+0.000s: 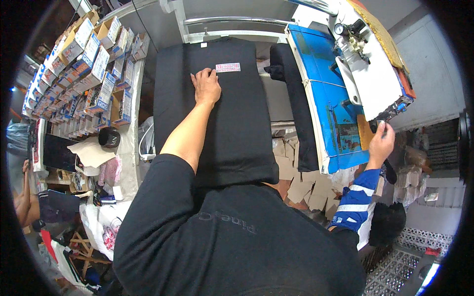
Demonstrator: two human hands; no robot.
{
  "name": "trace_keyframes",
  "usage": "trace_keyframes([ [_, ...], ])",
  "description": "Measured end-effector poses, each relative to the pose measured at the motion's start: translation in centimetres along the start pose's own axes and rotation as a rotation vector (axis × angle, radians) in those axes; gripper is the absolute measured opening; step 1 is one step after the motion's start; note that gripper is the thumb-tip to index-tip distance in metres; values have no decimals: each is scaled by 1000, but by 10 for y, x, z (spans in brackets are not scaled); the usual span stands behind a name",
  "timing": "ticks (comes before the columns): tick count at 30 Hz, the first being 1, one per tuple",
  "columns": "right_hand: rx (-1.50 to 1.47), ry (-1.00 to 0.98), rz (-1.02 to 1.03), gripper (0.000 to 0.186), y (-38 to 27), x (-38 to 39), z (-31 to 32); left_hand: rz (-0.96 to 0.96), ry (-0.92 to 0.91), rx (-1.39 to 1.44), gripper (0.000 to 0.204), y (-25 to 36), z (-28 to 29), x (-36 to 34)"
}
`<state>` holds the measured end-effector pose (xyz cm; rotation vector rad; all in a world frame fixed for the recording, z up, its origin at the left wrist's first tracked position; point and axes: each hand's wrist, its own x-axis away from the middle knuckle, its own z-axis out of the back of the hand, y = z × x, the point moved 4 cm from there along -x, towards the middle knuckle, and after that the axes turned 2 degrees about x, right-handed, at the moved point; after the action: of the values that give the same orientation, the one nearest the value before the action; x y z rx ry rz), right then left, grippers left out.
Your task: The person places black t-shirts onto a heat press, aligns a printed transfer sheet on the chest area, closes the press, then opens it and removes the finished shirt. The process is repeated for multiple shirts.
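Black cloth (237,128) lay flat, L hand (206,89) by the pink and white label (228,67)

The black cloth looked soft and light, prob. easy to bend, not slippery and not one to break. Best spots to hold it were prob. the two low corners or the long sides, b/c a pull in the mid. could make it bunch up. The pink and white label looked thin and v. light, so it'd be easy to bump crooked. Fingertips on its short ends would be best.

The cloth was plain dark black, w/ a few soft folds near the low end and a tiny white tag (203,45) at the top edge. It seemed to be pulled over something flat, but that was hidden. The label was a small long box shape w/ pink marks, near the top of the cloth, a bit R of the mid.

The cloth was right in front of the person, btwn the tabletop (132,163) w/ boxes (101,93) on the L and the blue board (318,74) on the R.

The hands were well apart. L hand rested on the cloth, fingers a bit spread, tips just beside the label. R hand (382,143) was at a black knob (375,124) by the white machine (377,74); couldn't tell if it gripped tight.
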<state>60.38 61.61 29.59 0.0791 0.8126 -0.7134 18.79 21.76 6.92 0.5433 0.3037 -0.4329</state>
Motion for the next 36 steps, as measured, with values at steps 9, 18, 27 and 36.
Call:
trace_keyframes([
  [9, 139, -145, 83, 48, 32, 12, -38, -10, -15, -26, 35, 3, -3, 5],
  [18, 86, -83, 48, 51, 34, 17, -42, 7, -52, -67, 36, 9, 3, 3],
  [27, 53, -70, 69, 49, 31, 16, -45, -4, -7, -56, 34, 6, 1, 2],
  [36, 58, -40, 45, 48, 28, 19, -43, 9, -15, -51, 34, 8, 1, 3],
])
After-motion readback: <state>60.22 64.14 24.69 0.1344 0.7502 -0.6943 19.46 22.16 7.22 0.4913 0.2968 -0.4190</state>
